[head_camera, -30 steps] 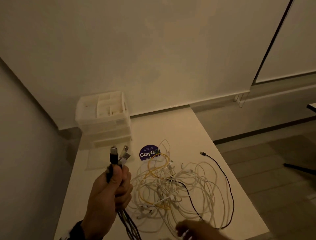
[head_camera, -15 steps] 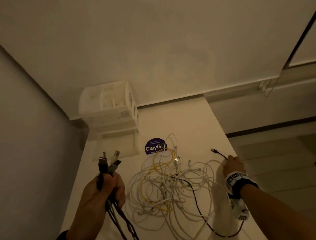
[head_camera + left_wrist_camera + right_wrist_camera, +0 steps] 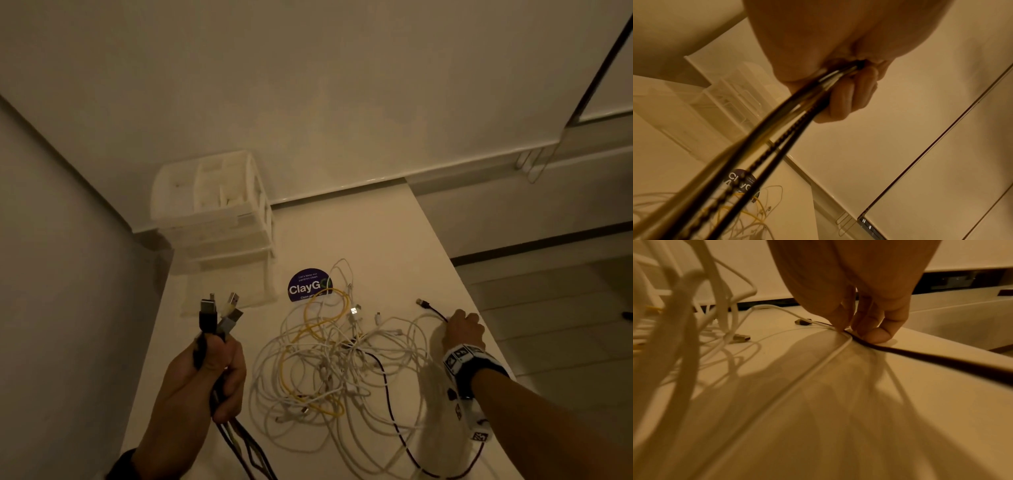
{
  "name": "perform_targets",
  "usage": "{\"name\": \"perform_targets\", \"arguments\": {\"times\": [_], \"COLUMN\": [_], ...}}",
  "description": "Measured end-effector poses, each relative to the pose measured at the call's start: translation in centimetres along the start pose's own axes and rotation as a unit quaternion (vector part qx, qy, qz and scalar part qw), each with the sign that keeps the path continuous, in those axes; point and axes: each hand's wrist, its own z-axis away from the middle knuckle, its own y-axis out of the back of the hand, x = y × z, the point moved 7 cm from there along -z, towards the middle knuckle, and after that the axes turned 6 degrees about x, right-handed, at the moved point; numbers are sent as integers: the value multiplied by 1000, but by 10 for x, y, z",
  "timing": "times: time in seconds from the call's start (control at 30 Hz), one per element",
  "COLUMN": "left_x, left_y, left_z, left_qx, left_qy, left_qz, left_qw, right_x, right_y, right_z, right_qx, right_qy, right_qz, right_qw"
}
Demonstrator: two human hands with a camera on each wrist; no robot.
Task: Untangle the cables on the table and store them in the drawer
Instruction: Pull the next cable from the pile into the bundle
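At table's right edge, right hand [image 3: 462,329] pinches, apparently, the dark cable [image 3: 920,356], plug [image 3: 423,303] trailing toward 10 o'clock; left hand [image 3: 209,373], farther off, grips collected cable ends [image 3: 219,317]; drawer unit [image 3: 219,219] at 11.

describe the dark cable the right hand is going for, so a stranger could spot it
On the white table, right of the tangled white cables, the right hand pinches the dark cable just behind its plug. It is the only dark strand there; its neighbours are white or yellow.

dim warm light on plain walls [image 3: 308,85] and a white table [image 3: 376,240].
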Motion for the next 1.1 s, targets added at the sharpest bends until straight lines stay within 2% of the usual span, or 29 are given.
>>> {"name": "perform_targets", "arguments": {"times": [0.3, 0.5, 0.57, 0.67, 0.83, 0.9, 1.0, 1.1], "left_x": [-2, 2, 5, 10, 13, 12, 13, 18], "left_y": [9, 20, 19, 15, 6, 6, 7, 14], "left_z": [0, -9, -14, -19, -27, -33, -42, -47], "left_qx": [-13, 11, 5, -17, -57, -64, -58, -37], "left_qy": [8, 4, -4, -17, 10, 26, 39, 24], "left_qz": [5, 41, 72, 104, 161, 186, 193, 173], "left_qw": [1000, 999, 997, 994, 985, 980, 979, 984], "right_x": [-6, -24, -36, -70, -122, -142, -175, -209], "right_y": [-2, 59, 74, 98, 126, 135, 151, 171], "right_z": [2, 16, 41, 105, 212, 232, 244, 250], "right_qx": [-4, 18, -38, -113, -228, -196, -75, 4], "right_qy": [-7, 22, 21, 58, 160, 198, 246, 286], "right_qz": [-9, -164, -271, -409, -491, -495, -473, -467], "right_qw": [1000, 986, 962, 904, 826, 823, 843, 837]}}
